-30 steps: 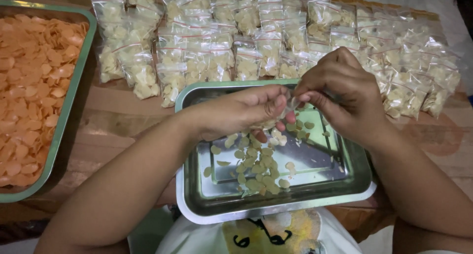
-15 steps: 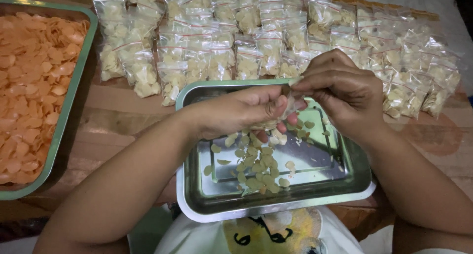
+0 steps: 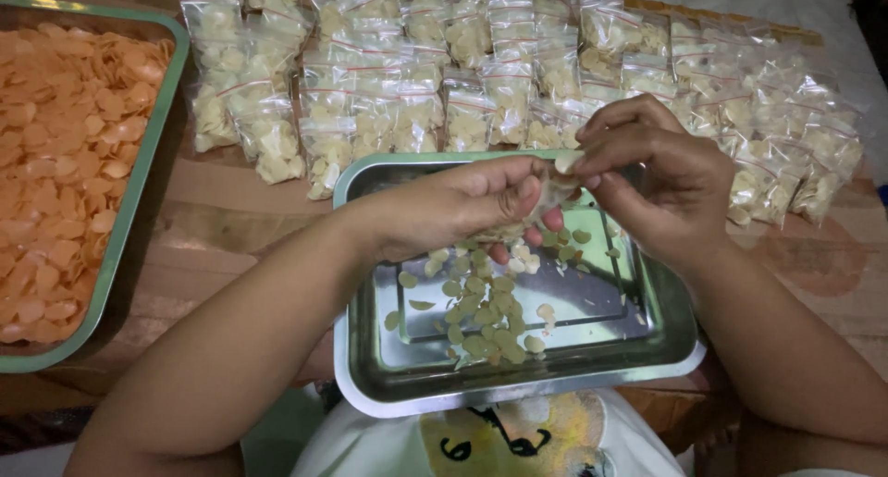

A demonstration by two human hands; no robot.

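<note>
Wooden tabletop (image 3: 213,218) under both hands. Left hand (image 3: 453,209) is pinched shut on a small clear bag (image 3: 548,195) of pale chips; right hand (image 3: 661,185), touching it, grips the bag's mouth. Directly beneath sits a steel tray (image 3: 647,347) with loose pale chips (image 3: 481,315). Beyond the hands lie rows of filled bags (image 3: 416,79); far left, a tray of orange chips (image 3: 65,162). Keeping the bag above the steel tray seems wise, so spills get caught.

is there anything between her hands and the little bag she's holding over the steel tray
Nothing visible: the left hand and right hand both pinch the small clear bag directly, above the steel tray of pale chips.
</note>
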